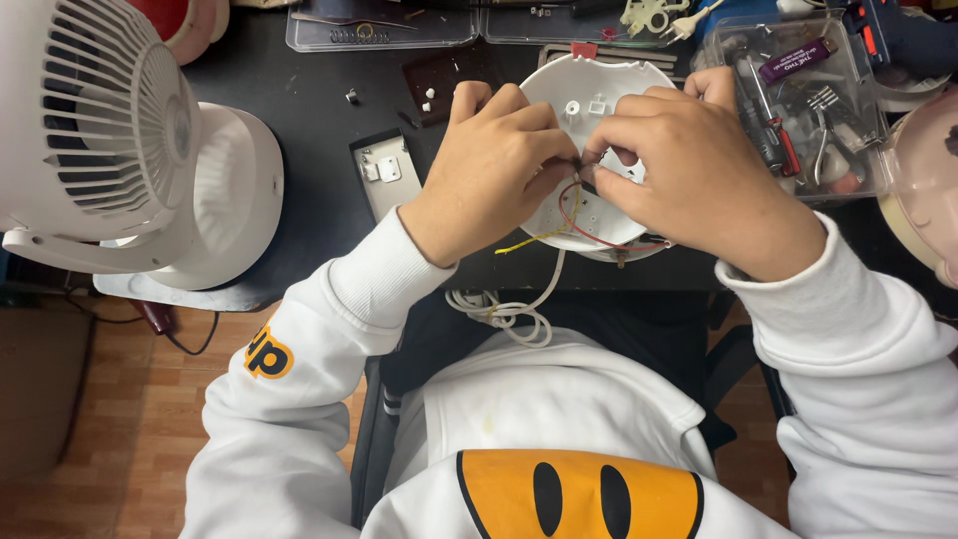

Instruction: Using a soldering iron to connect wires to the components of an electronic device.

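1. White sweatshirt (559, 419) with an orange smiling patch fills the bottom of the view, closest to the lens; a coil of white cord (504, 311) hangs over the table edge just above it.
2. Far left stands a white desk fan (110, 140) on its round base, well apart from the work.
3. Right of the fan, on the dark tabletop (299, 90), lies a small grey metal plate (384, 172) with screw tabs, and a brown plastic piece (439, 80) sits just beyond it.
4. Next comes the left hand (494, 165), fingers curled and pinched on the wire ends at the centre of a round white plastic housing (589, 100), which rests at the table's near edge between both hands.
5. Red wire (579, 228) and yellow wire (529, 240) loop out from under that pinch across the housing's lower half.
6. The right hand (699, 165) meets the left fingertip to fingertip, clenched on the same wire ends; what sits between the fingers is hidden.
7. To do this well, I judge the hands should keep the housing braced flat, hold the wires close to their ends, and work with small movements so the leads do not tear loose.
8. Far right, a clear tray of tools (798, 110) lies near the right hand.
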